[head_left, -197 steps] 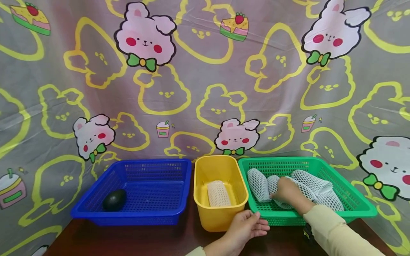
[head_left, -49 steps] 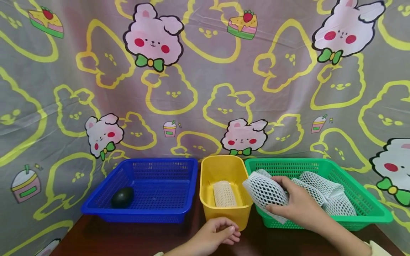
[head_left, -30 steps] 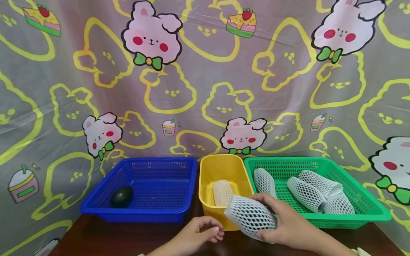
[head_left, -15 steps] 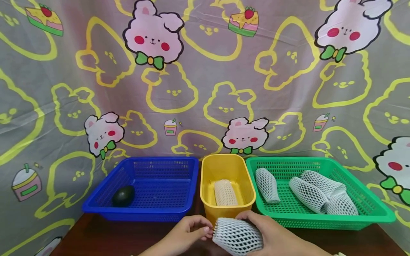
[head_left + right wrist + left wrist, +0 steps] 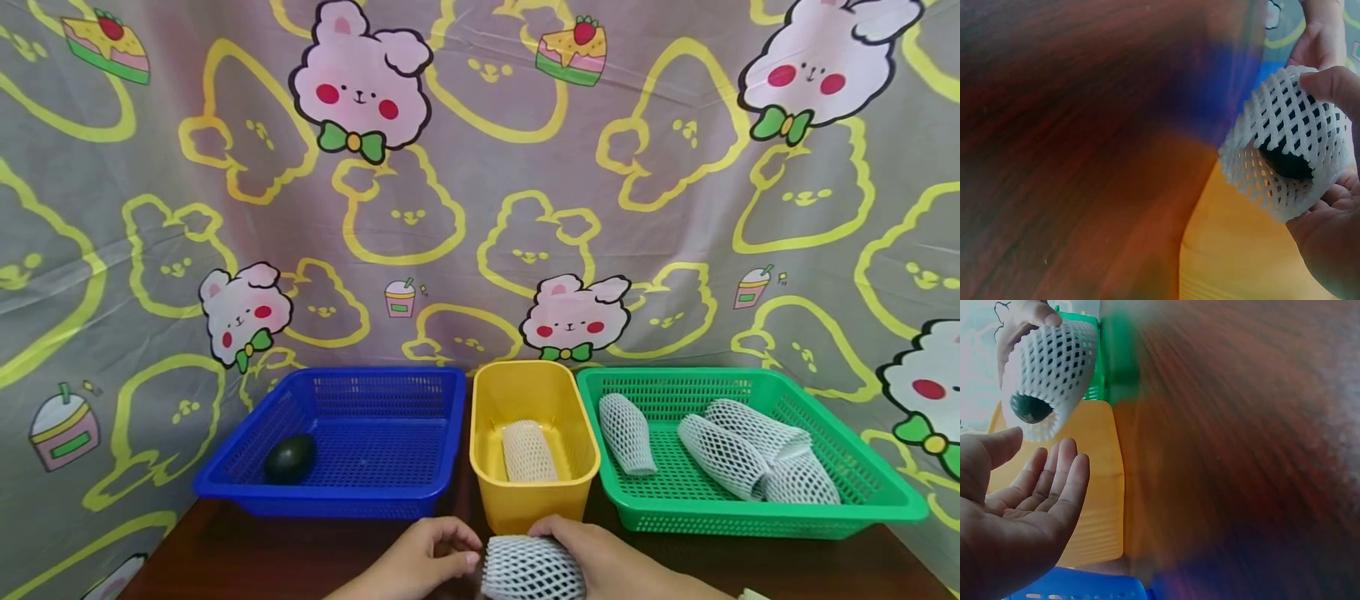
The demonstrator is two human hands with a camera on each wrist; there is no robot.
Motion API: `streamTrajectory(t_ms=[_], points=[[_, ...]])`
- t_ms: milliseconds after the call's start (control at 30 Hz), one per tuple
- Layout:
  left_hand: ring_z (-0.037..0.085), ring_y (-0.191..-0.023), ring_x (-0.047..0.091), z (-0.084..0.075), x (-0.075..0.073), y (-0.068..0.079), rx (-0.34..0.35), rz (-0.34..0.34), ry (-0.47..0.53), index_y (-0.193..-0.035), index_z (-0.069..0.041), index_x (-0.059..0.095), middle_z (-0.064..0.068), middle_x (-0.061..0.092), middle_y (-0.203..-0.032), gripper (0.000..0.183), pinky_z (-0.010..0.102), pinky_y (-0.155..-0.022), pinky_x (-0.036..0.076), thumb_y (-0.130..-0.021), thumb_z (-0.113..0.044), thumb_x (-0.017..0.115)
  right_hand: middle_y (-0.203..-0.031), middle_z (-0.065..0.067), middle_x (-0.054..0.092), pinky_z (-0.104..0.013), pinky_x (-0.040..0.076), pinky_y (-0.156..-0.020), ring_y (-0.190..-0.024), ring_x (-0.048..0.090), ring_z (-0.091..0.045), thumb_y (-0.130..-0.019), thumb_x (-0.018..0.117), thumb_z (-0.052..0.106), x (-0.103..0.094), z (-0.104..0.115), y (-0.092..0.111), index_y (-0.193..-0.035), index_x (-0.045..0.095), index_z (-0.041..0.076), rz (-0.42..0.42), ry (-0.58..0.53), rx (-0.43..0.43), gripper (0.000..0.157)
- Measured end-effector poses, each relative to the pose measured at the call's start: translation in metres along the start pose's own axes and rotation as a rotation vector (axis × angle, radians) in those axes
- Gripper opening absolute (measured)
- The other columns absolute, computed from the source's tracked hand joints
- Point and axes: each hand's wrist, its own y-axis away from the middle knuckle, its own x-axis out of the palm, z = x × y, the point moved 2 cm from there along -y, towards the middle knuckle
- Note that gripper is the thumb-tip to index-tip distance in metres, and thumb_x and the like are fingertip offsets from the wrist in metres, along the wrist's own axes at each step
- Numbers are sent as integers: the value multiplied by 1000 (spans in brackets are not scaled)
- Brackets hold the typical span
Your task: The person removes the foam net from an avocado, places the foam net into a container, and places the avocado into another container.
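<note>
My right hand (image 5: 611,563) grips a white foam net sleeve (image 5: 532,568) in front of the yellow bin. Inside the sleeve is a dark green fruit, likely an avocado (image 5: 1030,408); its end shows at the sleeve's mouth in both wrist views. My left hand (image 5: 416,560) is just left of that mouth, palm up and fingers loosely bent in the left wrist view, holding nothing. A bare dark avocado (image 5: 290,459) lies in the blue basket (image 5: 322,502). An off-white foam net (image 5: 529,452) lies in the yellow bin (image 5: 534,507).
On the right stands a green basket (image 5: 765,518) with several netted pieces (image 5: 627,434) in it. The three containers stand side by side on a dark brown table (image 5: 247,554). A patterned curtain (image 5: 465,183) hangs behind them.
My right hand has lifted one netted fruit from the green basket and brought it left and toward me. My left hand has moved left and down from the yellow bin's front.
</note>
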Motion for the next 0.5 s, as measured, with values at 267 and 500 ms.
streamTrajectory(t_ms=[267,500], points=[[5,-70,60,8,-1,3,6,39,-6,-98,5,66,1,67,-83,13,22,-64,52,-91,-6,64,-112,12,56,-26,48,-84,-97,54,-2,-79,80,41,10,-10,-7,-122,50,18,-25,87,-60,58],[3,-70,61,12,1,4,22,54,-6,-96,6,65,6,68,-81,11,22,-64,53,-91,-4,64,-111,12,56,-26,49,-82,-96,54,-2,-78,80,45,16,-16,-10,-122,50,17,-56,132,-88,61]])
